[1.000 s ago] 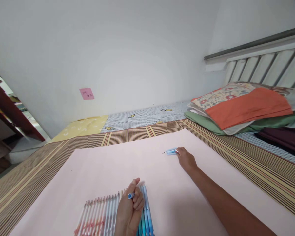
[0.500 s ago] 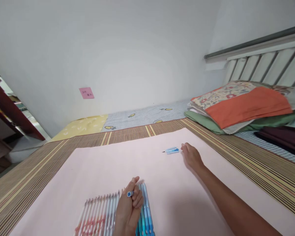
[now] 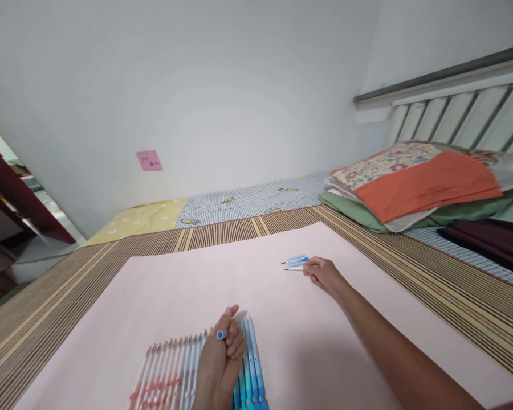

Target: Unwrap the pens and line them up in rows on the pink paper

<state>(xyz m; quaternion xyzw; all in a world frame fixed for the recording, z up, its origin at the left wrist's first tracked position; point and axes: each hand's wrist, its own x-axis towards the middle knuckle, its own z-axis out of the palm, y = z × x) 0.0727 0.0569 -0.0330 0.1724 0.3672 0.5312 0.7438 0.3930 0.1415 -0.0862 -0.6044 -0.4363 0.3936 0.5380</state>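
Observation:
My left hand (image 3: 220,364) is closed around a pen with a blue end (image 3: 220,335), held upright over a row of pens lying side by side on a pink sheet (image 3: 162,290). The row has pink-patterned pens (image 3: 171,373) on the left and blue pens (image 3: 251,364) on the right. My right hand (image 3: 322,273) reaches far across the sheet. Its fingers pinch the end of a thin pale pen (image 3: 294,269), which lies flat right beside a light blue pen (image 3: 297,261) on the sheet.
The pink sheet lies on a striped mat (image 3: 431,273) covering a bed. Folded orange, floral and green bedding (image 3: 410,188) is stacked at the right by a slatted headboard (image 3: 461,114). A pink note (image 3: 149,160) sticks to the white wall. A dark wooden shelf (image 3: 8,199) stands at the left.
My right hand let go of the light blue pen, drew back to the right, then came back pinching a thin pale pen next to it. My left hand barely moved.

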